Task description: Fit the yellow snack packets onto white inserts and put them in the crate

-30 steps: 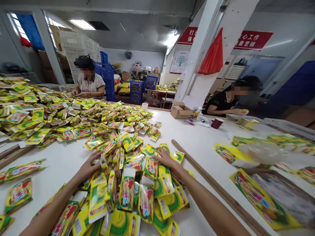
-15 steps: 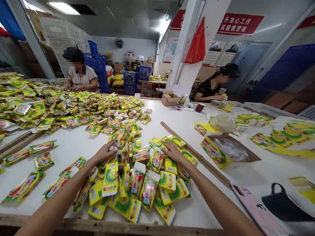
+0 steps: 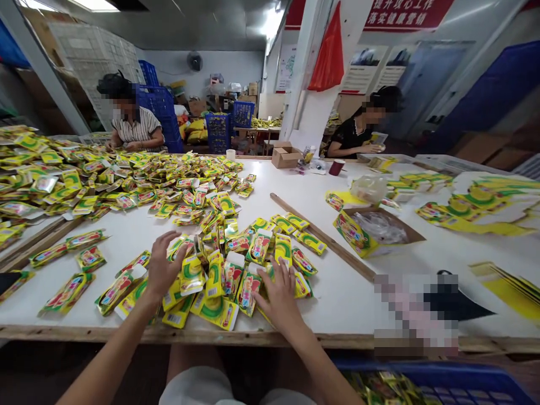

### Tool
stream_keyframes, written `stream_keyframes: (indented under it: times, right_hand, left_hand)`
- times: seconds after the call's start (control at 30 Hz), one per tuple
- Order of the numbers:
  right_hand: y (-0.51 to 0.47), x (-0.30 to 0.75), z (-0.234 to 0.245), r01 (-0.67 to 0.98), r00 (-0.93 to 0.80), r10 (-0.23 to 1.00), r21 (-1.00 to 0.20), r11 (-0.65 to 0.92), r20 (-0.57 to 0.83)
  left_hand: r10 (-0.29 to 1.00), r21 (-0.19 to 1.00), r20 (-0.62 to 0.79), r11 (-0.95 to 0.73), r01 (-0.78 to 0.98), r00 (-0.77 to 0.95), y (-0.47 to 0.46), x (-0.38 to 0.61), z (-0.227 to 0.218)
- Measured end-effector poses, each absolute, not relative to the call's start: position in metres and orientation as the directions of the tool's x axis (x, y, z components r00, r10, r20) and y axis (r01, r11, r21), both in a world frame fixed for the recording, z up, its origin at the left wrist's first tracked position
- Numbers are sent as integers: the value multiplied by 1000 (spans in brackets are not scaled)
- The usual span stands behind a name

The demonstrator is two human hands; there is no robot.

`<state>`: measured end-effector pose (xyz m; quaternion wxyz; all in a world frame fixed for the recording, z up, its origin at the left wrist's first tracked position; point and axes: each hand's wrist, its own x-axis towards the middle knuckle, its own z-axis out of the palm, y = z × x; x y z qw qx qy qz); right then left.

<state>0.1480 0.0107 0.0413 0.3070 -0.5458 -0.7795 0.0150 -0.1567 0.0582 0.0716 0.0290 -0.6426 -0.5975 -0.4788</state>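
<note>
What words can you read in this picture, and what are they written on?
"实健康营销": white characters on the red banner, lower row; the start is unsure, and the upper row is cut off by the picture's top edge.
Yellow packets: colourful print, too blurred to read.
Wall posters: too small to read.

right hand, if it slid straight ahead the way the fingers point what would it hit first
Most likely the yellow packet just beyond its fingertips; the right hand lies flat on the packet pile, fingers pointing away across the table. More packets lie behind it.
</note>
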Motion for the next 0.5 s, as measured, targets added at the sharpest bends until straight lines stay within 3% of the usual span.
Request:
stream_keyframes:
  times: [0.13, 0.27, 0.4, 0.5]
  right_hand:
    - [4, 143, 42, 827, -199, 860, -391, 404, 469]
    - [-13, 156, 59, 710, -226, 835, -501, 494, 502]
    - [-28, 163, 66, 550, -296, 843, -641, 535, 450]
    - [-34, 165, 57, 501, -229, 857, -699, 510, 461]
  left_hand:
    - [767, 584, 639, -430, 689, -63, 4, -101, 74]
    - [844, 713, 536, -472, 519, 30, -30, -53, 58]
    - [917, 884, 365, -396, 249, 163, -37, -16, 34]
    - [946, 948, 283, -300, 103, 158, -36, -1, 15]
